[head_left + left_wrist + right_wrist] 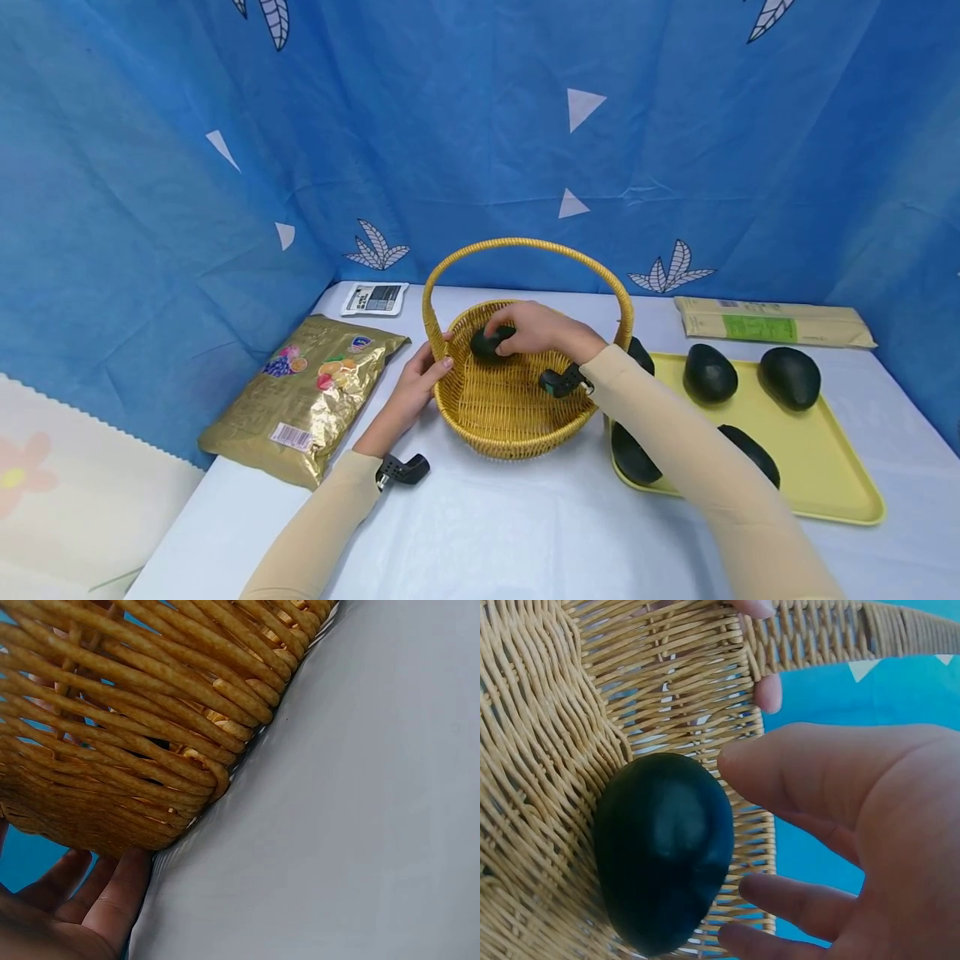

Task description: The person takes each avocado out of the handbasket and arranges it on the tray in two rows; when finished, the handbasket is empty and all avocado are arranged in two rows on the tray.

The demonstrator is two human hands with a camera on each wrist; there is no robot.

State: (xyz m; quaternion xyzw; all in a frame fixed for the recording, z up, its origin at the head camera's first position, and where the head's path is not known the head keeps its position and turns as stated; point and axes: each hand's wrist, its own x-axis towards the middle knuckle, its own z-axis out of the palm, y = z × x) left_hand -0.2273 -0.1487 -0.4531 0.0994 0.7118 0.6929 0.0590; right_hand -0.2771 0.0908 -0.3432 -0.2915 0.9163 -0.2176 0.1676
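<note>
A yellow wicker basket (502,408) with a tall arched handle stands mid-table. My left hand (416,383) grips its left rim at the base of the handle, thumb over the edge; in the left wrist view, fingers (120,892) touch the woven outside. One dark avocado (664,847) lies inside, against the basket's wall. My right hand (536,327) reaches into the basket over this avocado. In the right wrist view its thumb and fingers are spread beside the fruit, with a gap visible between them.
A yellow tray (817,467) with several dark avocados sits to the right, partly under my right forearm. Behind it lies a long beige packet (780,322). On the left are a gold bag (300,400) and a small white packet (375,298). Blue cloth hangs behind.
</note>
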